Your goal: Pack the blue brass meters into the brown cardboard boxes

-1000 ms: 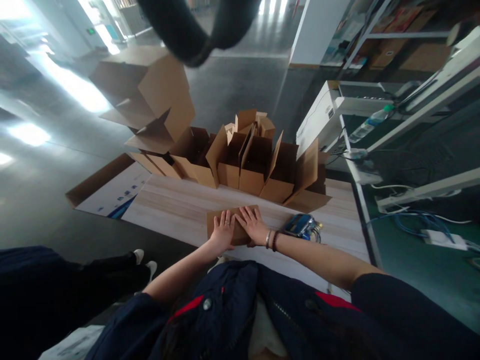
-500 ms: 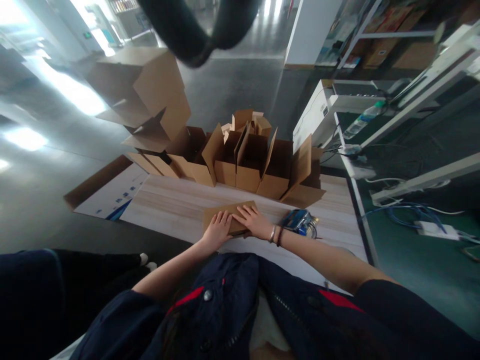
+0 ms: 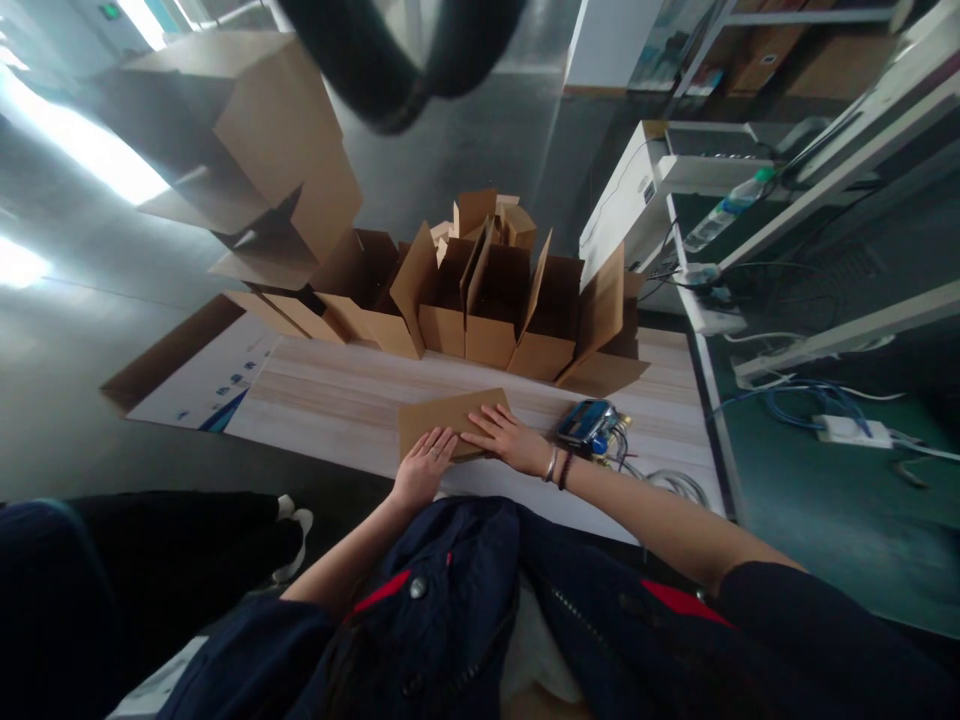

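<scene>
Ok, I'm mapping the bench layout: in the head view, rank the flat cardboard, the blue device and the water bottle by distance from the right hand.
1. Flat cardboard, under the right hand.
2. Blue device, beside the wrist.
3. Water bottle, far right shelf.

table (image 3: 337, 400): pale wood | on it: flat cardboard (image 3: 442, 415), open boxes (image 3: 487, 310) at far edge, tape dispenser (image 3: 585, 422), cable (image 3: 675, 485)
</scene>
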